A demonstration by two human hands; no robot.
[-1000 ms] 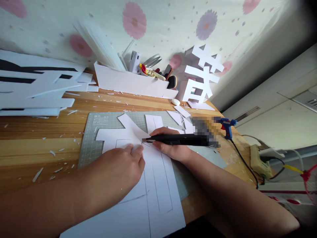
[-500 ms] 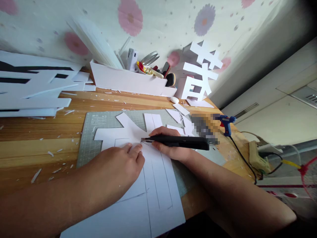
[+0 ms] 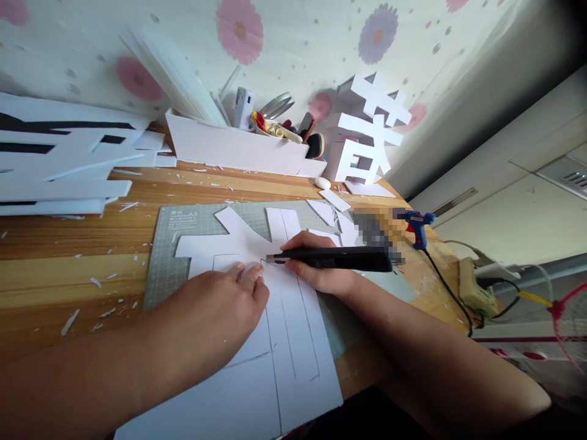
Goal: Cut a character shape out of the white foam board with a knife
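Observation:
A white board [image 3: 247, 391] with pencil lines and a cut-out upper edge lies over a grey-green cutting mat [image 3: 177, 221]. My left hand [image 3: 236, 305] presses flat on the board, fingertips beside a drawn line. My right hand [image 3: 316, 263] is closed around a black utility knife [image 3: 348, 258]. The blade tip is at the board, just right of my left fingertips, near the corner of a pencilled outline. Whether the tip touches the surface cannot be made out.
White cut pieces [image 3: 323, 214] lie at the mat's upper right. Behind stand a white tool box [image 3: 233, 150] and a white built-up character [image 3: 362, 156]. Stacked boards [image 3: 59, 165] are at left, a blue glue gun [image 3: 417, 226] and power strip [image 3: 474, 287] at right.
My right hand and the knife have shifted slightly to the right, so the blade tip is a little farther from my left fingertips. My left hand stays in place on the board.

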